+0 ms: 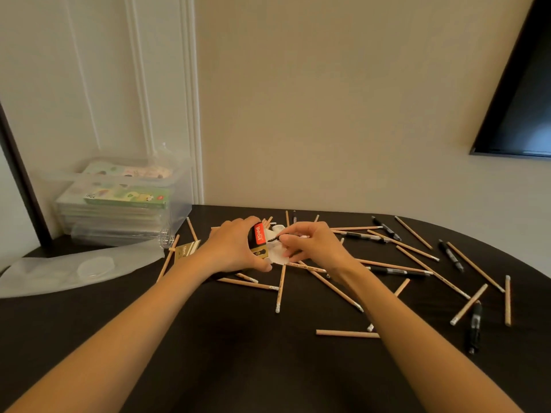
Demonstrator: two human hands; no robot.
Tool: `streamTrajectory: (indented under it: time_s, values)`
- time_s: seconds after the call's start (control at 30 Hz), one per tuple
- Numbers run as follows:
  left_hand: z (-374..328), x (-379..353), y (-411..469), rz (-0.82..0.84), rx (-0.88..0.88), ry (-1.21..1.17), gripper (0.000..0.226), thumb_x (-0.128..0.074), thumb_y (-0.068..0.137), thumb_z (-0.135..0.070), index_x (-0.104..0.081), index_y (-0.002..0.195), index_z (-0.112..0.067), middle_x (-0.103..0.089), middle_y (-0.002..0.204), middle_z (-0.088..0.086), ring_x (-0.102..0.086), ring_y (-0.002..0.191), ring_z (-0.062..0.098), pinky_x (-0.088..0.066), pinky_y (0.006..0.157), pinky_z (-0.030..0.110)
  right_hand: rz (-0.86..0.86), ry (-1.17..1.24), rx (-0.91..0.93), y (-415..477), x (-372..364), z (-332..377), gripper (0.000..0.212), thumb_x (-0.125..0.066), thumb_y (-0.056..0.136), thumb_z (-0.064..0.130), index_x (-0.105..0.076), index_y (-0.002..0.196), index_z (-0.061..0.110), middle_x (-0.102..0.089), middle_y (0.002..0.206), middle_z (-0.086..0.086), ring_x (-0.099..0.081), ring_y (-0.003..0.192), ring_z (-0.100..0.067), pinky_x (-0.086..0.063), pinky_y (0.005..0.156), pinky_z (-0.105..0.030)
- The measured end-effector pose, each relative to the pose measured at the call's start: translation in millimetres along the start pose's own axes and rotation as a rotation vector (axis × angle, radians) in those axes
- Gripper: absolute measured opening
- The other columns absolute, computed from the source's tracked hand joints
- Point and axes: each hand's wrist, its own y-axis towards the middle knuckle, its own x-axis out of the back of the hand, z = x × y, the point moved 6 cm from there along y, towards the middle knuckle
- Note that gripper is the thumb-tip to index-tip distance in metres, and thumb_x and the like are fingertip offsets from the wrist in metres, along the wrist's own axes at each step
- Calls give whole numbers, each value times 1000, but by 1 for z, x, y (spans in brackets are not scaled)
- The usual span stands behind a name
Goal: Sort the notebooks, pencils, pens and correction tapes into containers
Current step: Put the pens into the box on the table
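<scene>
Head view: your left hand [235,248] grips the red box [258,237]; your right hand [310,245] pinches a black pen [273,239] that points leftward at the box, nearly touching.

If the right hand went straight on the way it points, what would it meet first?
Probably the red and black box in the left hand: the right hand pinches a black pen aimed at it, though depth is unclear.
</scene>
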Motion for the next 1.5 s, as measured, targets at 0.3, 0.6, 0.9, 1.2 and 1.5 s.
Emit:
streamTrajectory:
  time_s: [0.3,0.6,0.9,1.2,1.5]
  values:
    - [-21,-6,-4,35,-67,-18,96,-77,68,-45,-25,145,-19,-44,137,2,-42,124,21,-40,104,39,18,-333,70,-8,-13,0,23,-57,91,16,-68,112,17,-26,150,4,-20,138,-13,-21,104,-31]
    - [-43,-11,-2,56,-128,-45,91,-78,68,-42,-31,142,-19,-46,136,1,-44,122,18,-41,102,34,-9,-255,59,-12,8,-10,14,-64,85,14,-73,96,16,-38,145,3,-30,135,-16,-27,108,-37]
    - [-62,-29,7,83,-180,-39,82,-78,66,-43,-39,135,-23,-51,125,-3,-48,110,15,-44,94,33,59,-274,25,-17,14,-22,21,-58,90,13,-70,107,8,-42,141,2,-31,130,-11,-23,97,-27]
    - [-91,-51,26,78,-201,45,75,-77,67,-46,-42,130,-23,-54,112,-5,-50,107,16,-43,94,37,-33,-76,-32,-22,54,-57,24,-53,92,14,-67,110,21,-42,139,5,-33,127,-9,-30,104,-35]
    - [-116,-81,65,104,-134,212,94,-72,71,-53,-24,145,-20,-42,141,3,-40,128,22,-38,104,39,-510,-565,-383,-40,184,-160,32,-49,93,9,-59,123,14,-56,127,-9,-52,116,-19,-42,94,-30]
